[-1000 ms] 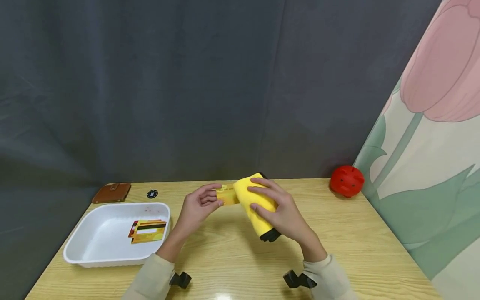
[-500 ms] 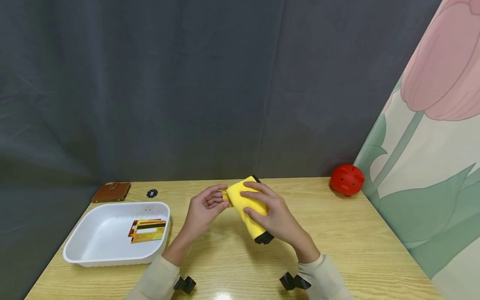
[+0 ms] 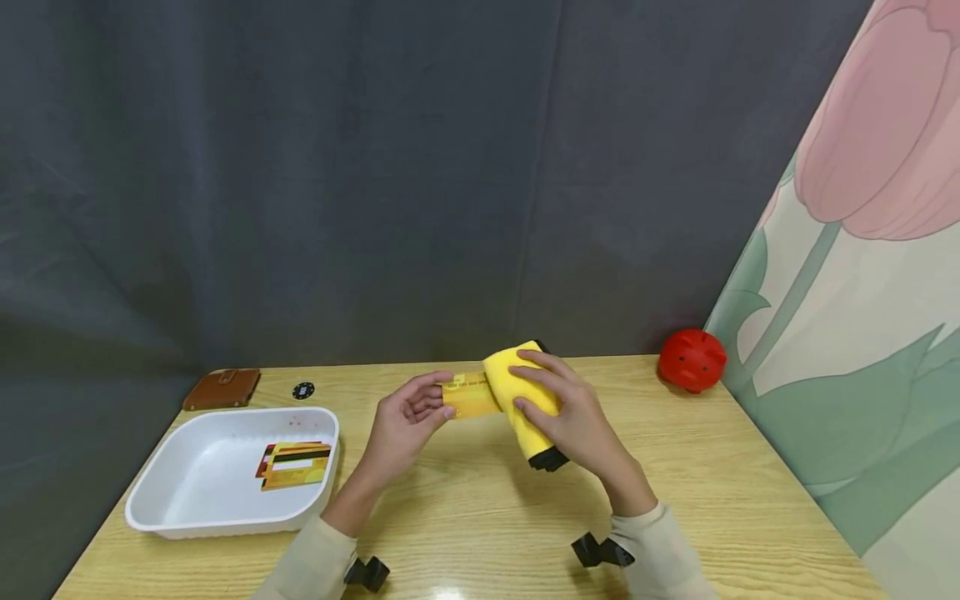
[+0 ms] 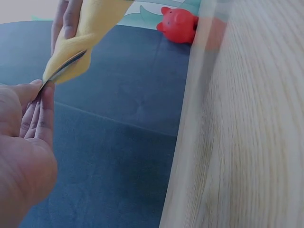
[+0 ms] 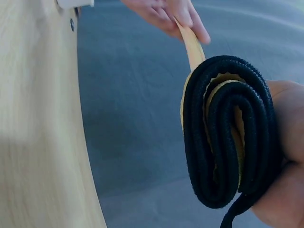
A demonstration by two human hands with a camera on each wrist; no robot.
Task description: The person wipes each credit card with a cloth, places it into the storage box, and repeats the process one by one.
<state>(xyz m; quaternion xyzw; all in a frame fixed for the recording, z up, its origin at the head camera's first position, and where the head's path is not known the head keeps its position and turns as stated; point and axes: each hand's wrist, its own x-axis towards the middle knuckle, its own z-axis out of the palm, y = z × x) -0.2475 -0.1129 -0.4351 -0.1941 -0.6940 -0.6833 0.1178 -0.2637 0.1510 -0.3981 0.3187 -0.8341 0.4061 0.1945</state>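
A gold bank card (image 3: 472,395) is pinched at its left end between the thumb and fingers of my left hand (image 3: 401,429). My right hand (image 3: 573,417) grips a folded yellow cloth (image 3: 513,400) with black edging, fingers on top. The card's right end goes into the cloth's fold, where it is hidden. From the left wrist, the card (image 4: 66,66) shows edge-on between the cloth's layers. In the right wrist view the black-edged layers of the rolled cloth (image 5: 228,128) face the camera. Both hands hold these above the wooden table.
A white plastic tray (image 3: 187,527) stands at the left, with several bank cards (image 3: 296,465) inside at its right. Behind it lie a brown leather wallet (image 3: 222,389) and a black poker chip (image 3: 303,390). A red piggy bank (image 3: 692,360) sits at the back right.
The cloth first slid left over the card until little of it showed, then moved back right, so more of the card shows now. The left hand has shifted slightly right.
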